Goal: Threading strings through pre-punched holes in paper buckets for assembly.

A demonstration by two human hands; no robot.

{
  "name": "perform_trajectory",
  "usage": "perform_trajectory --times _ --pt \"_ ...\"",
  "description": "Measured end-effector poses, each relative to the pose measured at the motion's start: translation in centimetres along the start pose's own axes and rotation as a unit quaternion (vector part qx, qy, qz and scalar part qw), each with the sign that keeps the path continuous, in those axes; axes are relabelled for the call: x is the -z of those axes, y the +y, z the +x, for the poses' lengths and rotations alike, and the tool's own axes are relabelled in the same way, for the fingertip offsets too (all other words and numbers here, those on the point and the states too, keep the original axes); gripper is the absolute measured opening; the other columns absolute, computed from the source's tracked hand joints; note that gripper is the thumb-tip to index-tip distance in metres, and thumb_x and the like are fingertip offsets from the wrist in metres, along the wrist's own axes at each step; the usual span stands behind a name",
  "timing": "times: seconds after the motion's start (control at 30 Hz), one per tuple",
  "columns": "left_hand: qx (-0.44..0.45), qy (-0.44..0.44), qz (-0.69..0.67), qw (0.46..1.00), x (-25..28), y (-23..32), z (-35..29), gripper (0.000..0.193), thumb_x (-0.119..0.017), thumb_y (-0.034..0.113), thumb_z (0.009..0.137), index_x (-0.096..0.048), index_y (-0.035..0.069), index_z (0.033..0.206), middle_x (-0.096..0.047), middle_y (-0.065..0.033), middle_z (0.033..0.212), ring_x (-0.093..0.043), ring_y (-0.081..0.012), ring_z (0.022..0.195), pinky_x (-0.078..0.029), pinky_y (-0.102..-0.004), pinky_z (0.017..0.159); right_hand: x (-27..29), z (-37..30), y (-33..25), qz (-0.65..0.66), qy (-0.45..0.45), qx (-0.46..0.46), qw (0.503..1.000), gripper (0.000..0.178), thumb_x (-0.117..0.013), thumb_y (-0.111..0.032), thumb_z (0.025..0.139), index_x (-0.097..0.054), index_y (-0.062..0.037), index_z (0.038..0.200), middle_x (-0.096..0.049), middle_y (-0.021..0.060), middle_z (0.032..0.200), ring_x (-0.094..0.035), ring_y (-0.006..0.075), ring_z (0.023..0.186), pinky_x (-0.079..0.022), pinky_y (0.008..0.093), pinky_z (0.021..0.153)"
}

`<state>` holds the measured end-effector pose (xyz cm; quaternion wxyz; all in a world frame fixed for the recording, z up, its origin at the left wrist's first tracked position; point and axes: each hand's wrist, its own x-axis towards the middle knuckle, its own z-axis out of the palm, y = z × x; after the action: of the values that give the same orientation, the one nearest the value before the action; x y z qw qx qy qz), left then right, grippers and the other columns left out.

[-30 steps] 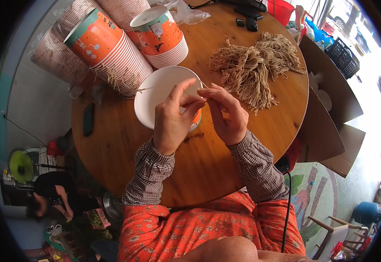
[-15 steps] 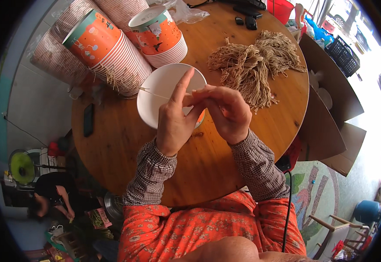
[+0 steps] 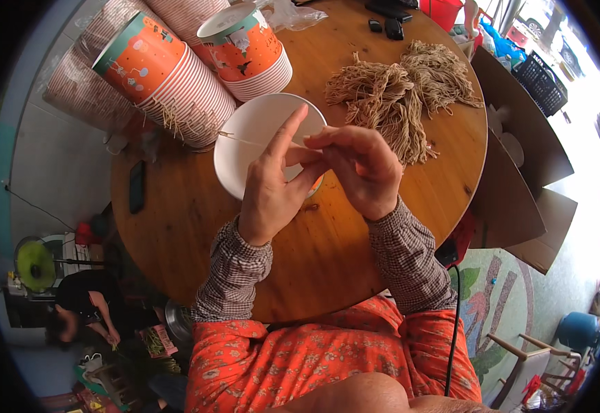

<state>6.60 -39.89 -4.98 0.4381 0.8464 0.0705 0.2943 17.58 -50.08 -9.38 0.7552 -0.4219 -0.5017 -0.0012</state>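
My left hand [image 3: 272, 186] holds a thin pale string [image 3: 248, 142] whose looped or knotted end sticks out to the left. Its index finger is stretched upward while its thumb closes toward my right hand. Fingertips of my right hand [image 3: 365, 168] are pinched together against the left thumb and fingers, apparently on the same string; the exact grip is partly hidden. Beneath both hands lies a tilted paper bucket [image 3: 234, 168], its white inside facing up. Right of it spreads a loose bundle of beige strings [image 3: 382, 89]. Several short strings [image 3: 176, 118] hang over a stack of orange paper buckets [image 3: 193, 86].
A second bucket stack [image 3: 245, 51] and plastic-wrapped stacks [image 3: 86, 89] stand at the table's far left. A phone [image 3: 137, 186] lies near the left edge of the round wooden table [image 3: 169, 255]. Open cardboard boxes [image 3: 503, 186] adjoin its right side. Another person [image 3: 93, 310] sits low at left.
My right hand has shifted slightly right and its fingers have moved at the pinch. My left hand has moved slightly left, with the string still stretched out from it.
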Motion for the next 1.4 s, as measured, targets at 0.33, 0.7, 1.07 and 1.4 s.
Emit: perform_trajectory --times 0.33,0.7,1.07,1.4 --pt "0.104 0.001 -0.197 0.975 1.3 -0.3 0.5 0.062 -0.063 -0.002 0.088 -0.032 0.002 0.142 -0.068 -0.0087 0.092 -0.063 -0.0097 0.087 -0.050 -0.0238 0.082 1.9 0.5 0.5 -0.053 0.036 -0.118 0.991 0.014 -0.066 -0.007 0.087 -0.066 0.0019 0.098 -0.062 0.0118 0.108 -0.061 0.0185 0.096 -0.050 0.0309 0.084" --pt "0.083 0.008 -0.184 0.979 1.0 -0.5 0.1 0.060 -0.064 0.001 0.089 -0.035 0.003 0.141 -0.068 -0.0082 0.090 -0.064 -0.0102 0.088 -0.050 -0.0249 0.084 0.9 0.2 0.6 0.160 0.013 -0.241 0.957 0.014 -0.071 -0.009 0.085 -0.069 0.0002 0.096 -0.054 0.0082 0.122 -0.053 0.0185 0.114 -0.044 0.0338 0.097" --pt "0.062 -0.060 -0.099 0.991 1.1 0.1 -0.3 0.032 -0.060 0.003 0.091 -0.052 0.001 0.122 -0.065 -0.0041 0.083 -0.062 -0.0101 0.080 -0.050 -0.0260 0.074 0.1 0.0 0.3 0.169 0.080 -0.222 0.957 0.014 -0.058 -0.008 0.095 -0.057 0.0021 0.104 -0.061 0.0044 0.109 -0.054 0.0064 0.093 -0.046 0.0229 0.082" --pt "0.183 -0.050 -0.428 0.884 2.9 -1.1 0.1 0.025 -0.061 0.005 0.091 -0.054 -0.002 0.114 -0.063 -0.0036 0.091 -0.062 -0.0131 0.088 -0.048 -0.0261 0.087 -0.7 -1.2 0.8 -0.128 0.030 -0.047 0.990 0.007 -0.049 -0.002 0.097 -0.048 0.0012 0.103 -0.062 0.0087 0.080 -0.066 0.0154 0.078 -0.053 0.0284 0.069"
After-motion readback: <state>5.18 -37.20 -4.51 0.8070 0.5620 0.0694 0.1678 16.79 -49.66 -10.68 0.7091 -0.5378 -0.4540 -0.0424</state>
